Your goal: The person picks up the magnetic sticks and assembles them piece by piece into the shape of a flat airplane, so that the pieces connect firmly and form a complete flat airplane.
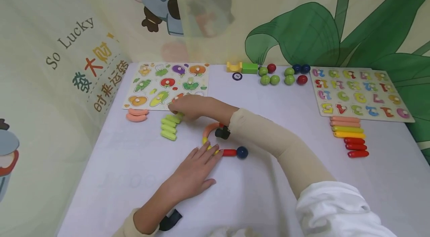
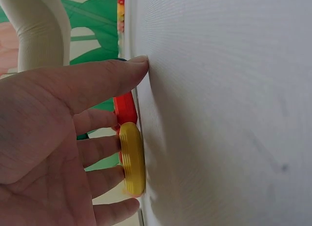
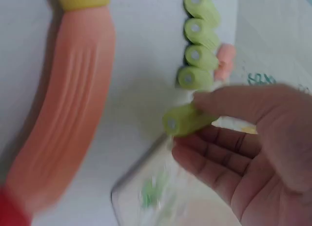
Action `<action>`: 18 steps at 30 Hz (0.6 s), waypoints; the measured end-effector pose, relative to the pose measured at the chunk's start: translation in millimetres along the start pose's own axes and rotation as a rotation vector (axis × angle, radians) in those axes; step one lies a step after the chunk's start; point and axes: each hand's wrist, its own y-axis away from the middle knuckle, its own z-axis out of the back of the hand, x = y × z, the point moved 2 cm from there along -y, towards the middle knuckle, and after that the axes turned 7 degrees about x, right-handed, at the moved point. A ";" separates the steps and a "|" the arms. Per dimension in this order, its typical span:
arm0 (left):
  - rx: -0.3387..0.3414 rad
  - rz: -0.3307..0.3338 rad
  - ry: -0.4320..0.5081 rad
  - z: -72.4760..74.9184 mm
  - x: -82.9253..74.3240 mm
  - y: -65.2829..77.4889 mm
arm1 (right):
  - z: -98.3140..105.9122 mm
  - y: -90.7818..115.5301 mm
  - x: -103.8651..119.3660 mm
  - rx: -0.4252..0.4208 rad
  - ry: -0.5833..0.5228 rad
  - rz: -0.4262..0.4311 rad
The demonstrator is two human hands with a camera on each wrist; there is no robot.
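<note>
My right hand pinches a short light green magnetic rod between thumb and fingers, its silvery end facing out in the right wrist view. Several matching green rods lie in a row just beside it on the table. Flat on the table, my left hand has its fingers straight, their tips touching the yellow curved rod. That rod is part of a curved chain, with a salmon curved rod, a red rod and a dark blue ball at the end.
A vegetable puzzle board lies at the back left, two salmon rods at its front edge. Green, red and blue balls and yellow-green blocks sit along the back. Coloured rods lie before the number board at right.
</note>
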 end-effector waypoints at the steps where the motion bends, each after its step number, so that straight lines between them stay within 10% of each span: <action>1: 0.005 0.002 0.001 0.1 0.1 -0.2 | 1.7 6.5 -3.4 -0.023 -0.060 0.018; 9: 0.049 0.028 0.004 -1.0 -0.9 -2.1 | 0.0 90.3 -57.3 -0.280 -0.622 0.068; 18: 0.040 0.034 0.014 0.2 -1.6 -1.9 | -58.3 156.9 -117.7 -0.383 -1.010 -0.282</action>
